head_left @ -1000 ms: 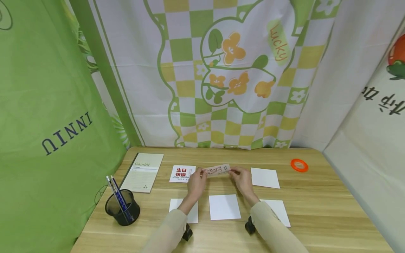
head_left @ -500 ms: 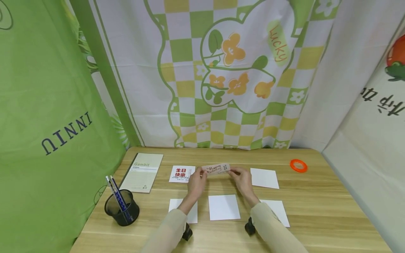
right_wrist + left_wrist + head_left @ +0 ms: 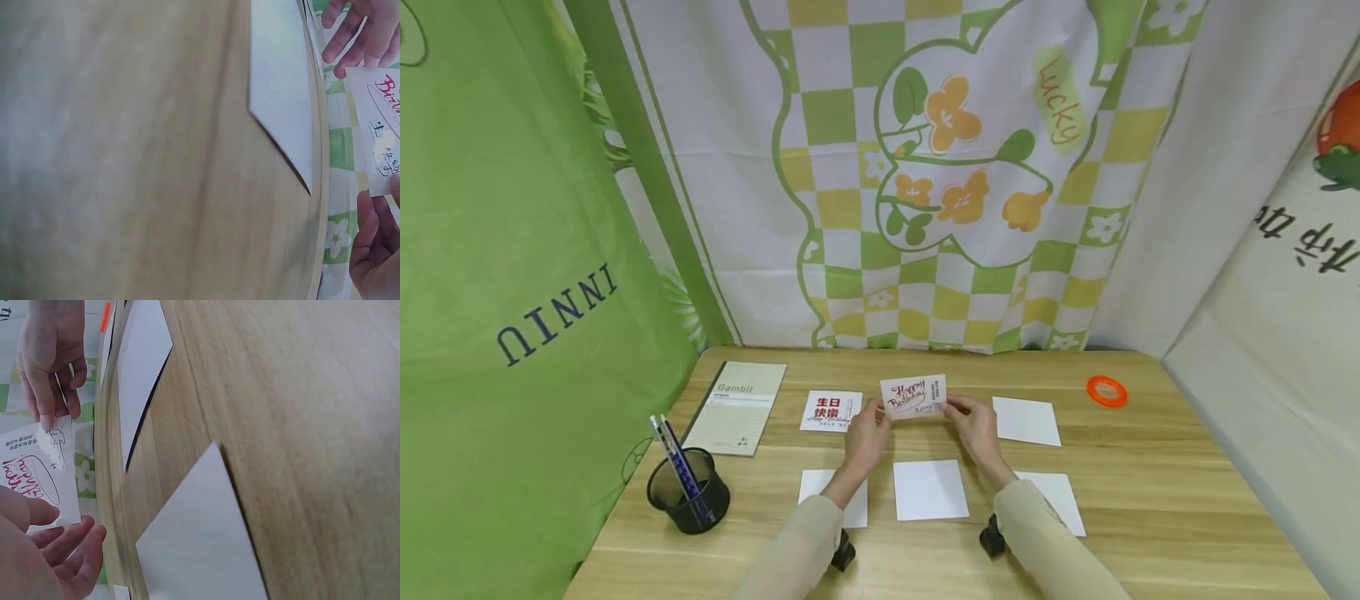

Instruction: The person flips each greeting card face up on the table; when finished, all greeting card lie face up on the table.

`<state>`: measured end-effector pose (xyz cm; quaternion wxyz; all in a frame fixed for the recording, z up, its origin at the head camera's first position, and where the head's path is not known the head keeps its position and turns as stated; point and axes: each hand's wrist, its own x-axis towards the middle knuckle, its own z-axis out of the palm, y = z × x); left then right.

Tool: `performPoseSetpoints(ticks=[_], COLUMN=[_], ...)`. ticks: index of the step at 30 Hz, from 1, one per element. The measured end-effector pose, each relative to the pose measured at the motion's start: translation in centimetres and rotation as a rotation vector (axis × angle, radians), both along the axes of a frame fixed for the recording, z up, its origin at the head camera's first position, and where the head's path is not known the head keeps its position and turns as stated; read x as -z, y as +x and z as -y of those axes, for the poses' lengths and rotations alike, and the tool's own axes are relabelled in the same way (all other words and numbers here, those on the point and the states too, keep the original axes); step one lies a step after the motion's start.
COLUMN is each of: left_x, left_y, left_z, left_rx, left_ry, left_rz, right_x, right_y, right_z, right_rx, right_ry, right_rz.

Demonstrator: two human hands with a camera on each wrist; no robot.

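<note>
A white birthday card (image 3: 913,398) with red "Happy Birthday!" lettering is held up above the back of the table. My left hand (image 3: 867,435) pinches its left lower corner, and my right hand (image 3: 976,429) pinches the right lower corner. In the left wrist view, the thumb and fingers of the left hand (image 3: 50,550) lie on either side of the card (image 3: 62,487). Black handwriting shows along the card's edge (image 3: 375,156) in the right wrist view. Left of the hands lies another card (image 3: 827,404) with red Chinese characters. A blank white card (image 3: 931,490) lies between my forearms.
More blank white cards lie around: one at the back right (image 3: 1027,421), one at the front right (image 3: 1060,500), one at the front left (image 3: 812,487). A notepad (image 3: 741,408), a black mesh pen cup (image 3: 688,517) and an orange ring (image 3: 1107,404) stand outward. Curtains surround the table.
The card, earlier leaning back and seen as a narrow strip, has tilted up so that its printed face shows more fully. Both hands keep their hold in nearly the same place.
</note>
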<state>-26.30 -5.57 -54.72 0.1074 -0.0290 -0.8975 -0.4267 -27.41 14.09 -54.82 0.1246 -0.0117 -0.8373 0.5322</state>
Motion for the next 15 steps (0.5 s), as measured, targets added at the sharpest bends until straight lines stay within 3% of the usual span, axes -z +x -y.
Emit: performPoseSetpoints(ticks=[9,15], left_x=[-0.01,-0.01], left_y=[0.06,0.26], left_z=[0.10,-0.21], left_rx=[0.011,-0.020], left_ry=[-0.050,-0.062], left_rz=[-0.083,-0.115], right_x=[0.53,0.46], right_y=[-0.07,-0.01], right_z=[0.20,0.29], right_rx=[0.024,0.004], right_ry=[0.032,0.035], right_rz=[-0.039,-0.044])
